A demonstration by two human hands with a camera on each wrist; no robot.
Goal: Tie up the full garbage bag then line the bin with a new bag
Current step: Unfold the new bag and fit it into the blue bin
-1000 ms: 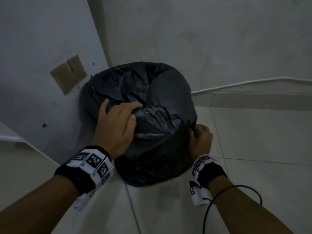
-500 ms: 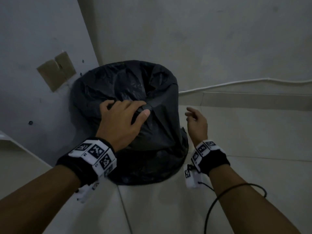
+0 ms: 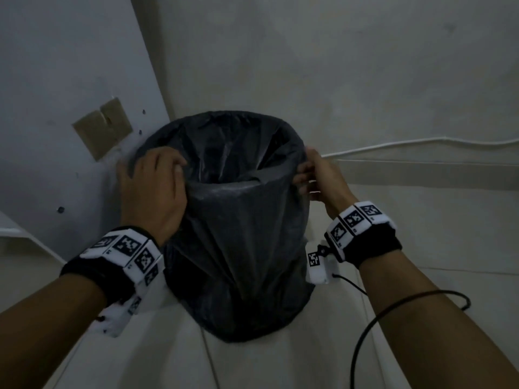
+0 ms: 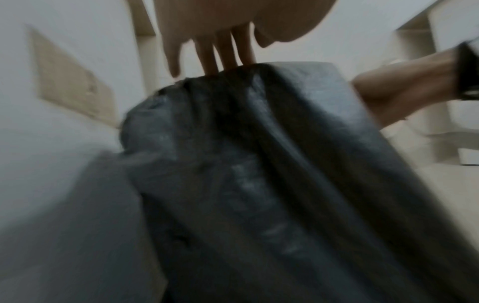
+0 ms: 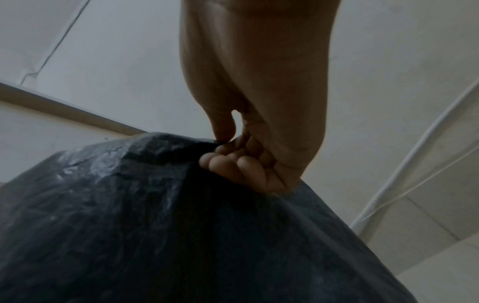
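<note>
- Both hands, left hand (image 3: 153, 189) and right hand (image 3: 317, 178), grip opposite sides of the black bag (image 3: 241, 248) at its rim.
- The bag's mouth is open and untied; by this, tying and relining are both left.

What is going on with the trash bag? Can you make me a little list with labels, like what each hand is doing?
Place: a corner where two walls meet, tiled floor
Main thing: black garbage bag, standing upright on the floor
Bag top: open, not tied yet
Left hand: grips the bag's left rim
Right hand: pinches the bag's right rim between thumb and fingers
Bin: cannot tell; the bag hides whatever is under it
On the wall: brown patch; white cable
</note>
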